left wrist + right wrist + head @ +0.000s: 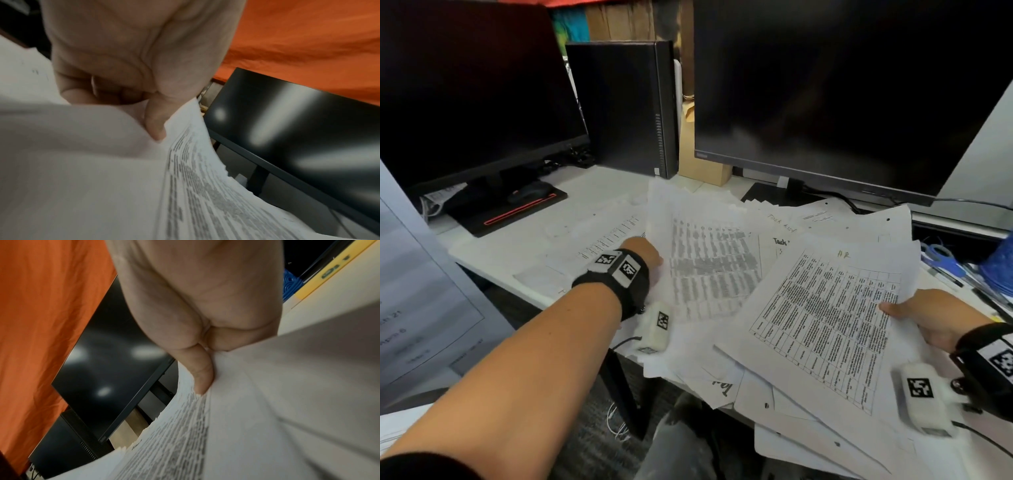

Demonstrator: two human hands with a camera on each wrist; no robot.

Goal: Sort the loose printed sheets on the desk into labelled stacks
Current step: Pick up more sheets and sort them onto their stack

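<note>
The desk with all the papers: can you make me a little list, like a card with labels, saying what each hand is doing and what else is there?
left hand: pinches the edge of a blurry printed sheet
right hand: holds a table sheet with "HR" handwritten on top
paper pile: loose sheets overlapping, some hanging over the desk edge
desk: white
monitors: left monitor and right monitor, both dark
computer tower: black, between them
mouse: on the left monitor's base

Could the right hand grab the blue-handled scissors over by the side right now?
Probably not yet. The right hand is busy pinching a printed table sheet marked "HR". The blue-handled scissors lie close by on its side with nothing blocking them, so it would likely need to let the sheet go first.
</note>
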